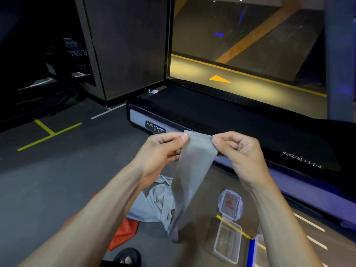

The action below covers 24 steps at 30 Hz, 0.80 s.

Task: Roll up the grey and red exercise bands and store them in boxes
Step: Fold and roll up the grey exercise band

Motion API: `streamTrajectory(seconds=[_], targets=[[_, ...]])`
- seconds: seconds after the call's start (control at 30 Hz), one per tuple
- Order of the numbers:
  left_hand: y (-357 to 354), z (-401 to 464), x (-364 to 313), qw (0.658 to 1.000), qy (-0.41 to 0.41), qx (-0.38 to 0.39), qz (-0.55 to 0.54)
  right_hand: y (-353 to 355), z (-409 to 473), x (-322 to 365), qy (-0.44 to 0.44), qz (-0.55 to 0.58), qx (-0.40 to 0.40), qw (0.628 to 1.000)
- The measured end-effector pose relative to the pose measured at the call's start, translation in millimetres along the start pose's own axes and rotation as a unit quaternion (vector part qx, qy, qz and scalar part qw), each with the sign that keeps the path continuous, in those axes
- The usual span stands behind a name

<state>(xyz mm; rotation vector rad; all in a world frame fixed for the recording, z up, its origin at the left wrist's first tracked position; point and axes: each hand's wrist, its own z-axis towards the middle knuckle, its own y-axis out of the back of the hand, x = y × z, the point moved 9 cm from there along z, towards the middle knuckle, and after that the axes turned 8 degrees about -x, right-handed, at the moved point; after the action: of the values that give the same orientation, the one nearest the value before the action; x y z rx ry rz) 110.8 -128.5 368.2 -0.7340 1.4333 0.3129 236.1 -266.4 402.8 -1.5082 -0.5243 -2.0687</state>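
Observation:
I hold the top end of the grey exercise band (194,164) up in front of me. My left hand (163,151) pinches its left corner and my right hand (238,149) pinches its right corner. The band hangs down flat between my forearms to a crumpled grey heap on the floor. The red band (123,236) lies on the floor beneath that heap, partly hidden by my left forearm. A clear plastic box (227,241) stands open on the floor at lower right, with its clear lid (230,204) lying just beyond it.
A black treadmill (231,120) runs across the floor right behind my hands. A second container's edge (259,245) shows beside a blue strip at the right. A dark shoe (127,257) is at the bottom. Yellow tape lines mark the grey floor at left.

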Motion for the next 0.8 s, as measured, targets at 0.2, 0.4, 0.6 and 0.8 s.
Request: streamTrajectory(seconds=[0.2, 0.4, 0.6, 0.8], targets=[[-10.1, -4.5, -15.9, 0.996, -0.065, 0.058, 0.007, -6.0, -6.0, 8.1, -0.044, 0.139, 0.092, 0.985], [-35.8, -21.8, -21.2, 0.978, -0.085, 0.182, 0.056, -40.9, -18.5, 18.8, -0.022, 0.144, 0.186, 0.972], [-36.6, -26.0, -13.0, 0.971, -0.058, 0.220, 0.072, -51.3, -25.8, 25.8, -0.010, 0.137, 0.239, 0.961], [-40.2, -32.5, -14.1, 0.962, -0.048, 0.254, 0.086, -58.5, -30.3, 23.8, -0.040, 0.137, 0.283, 0.948]])
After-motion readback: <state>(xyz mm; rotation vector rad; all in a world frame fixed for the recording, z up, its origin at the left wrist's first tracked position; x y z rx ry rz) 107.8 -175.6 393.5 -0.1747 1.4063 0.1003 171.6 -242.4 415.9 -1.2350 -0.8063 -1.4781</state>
